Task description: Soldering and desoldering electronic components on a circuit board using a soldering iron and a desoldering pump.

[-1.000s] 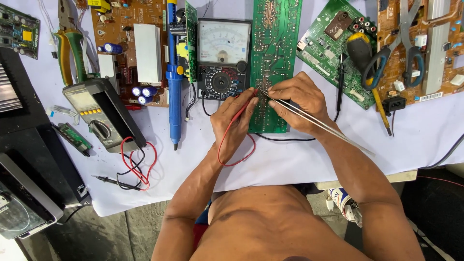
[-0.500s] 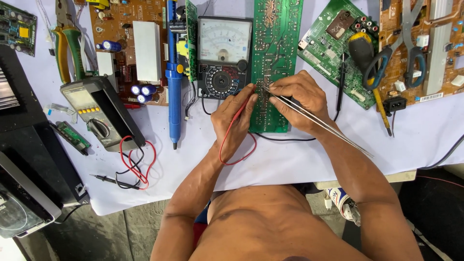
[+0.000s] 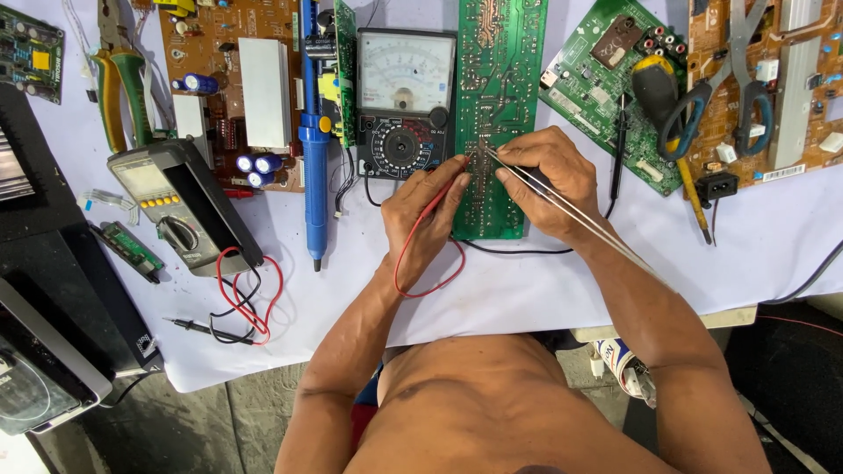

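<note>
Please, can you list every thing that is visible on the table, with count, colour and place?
long circuit board: 1, green, top centre, under both hands
analog multimeter: 1, black with white dial, left of that board
red test lead: 1, in the left hand
thin metal rods: 2, silver, in the right hand
desoldering pump: 1, blue, left of the analog meter
digital multimeter: 1, grey, left, with red and black leads
brown circuit boards: 2, top left and top right
square green board: 1, right of centre
scissors: 1, blue handles, top right
pliers: 1, green handles, top left
white cloth: 1, covers the table
left hand: holds the red lead
right hand: holds the rods
</note>
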